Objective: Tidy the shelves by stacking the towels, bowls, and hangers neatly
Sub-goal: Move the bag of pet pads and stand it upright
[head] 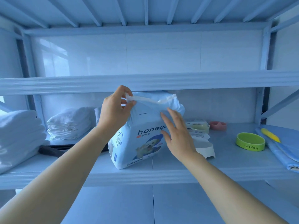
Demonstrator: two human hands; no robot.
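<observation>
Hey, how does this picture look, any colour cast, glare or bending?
Head view: a blue cast tints everything; the shelf beam bows from the wide-angle lens; pale glare sits on the back wall; the lettering on the pack is sharp; the left towels look washed out.

I note a glossy plastic-film pack (142, 143) at centre. Towels (69, 125) at nine o'clock: soft matt cloth. Shelf (161, 175): smooth painted metal.
</observation>
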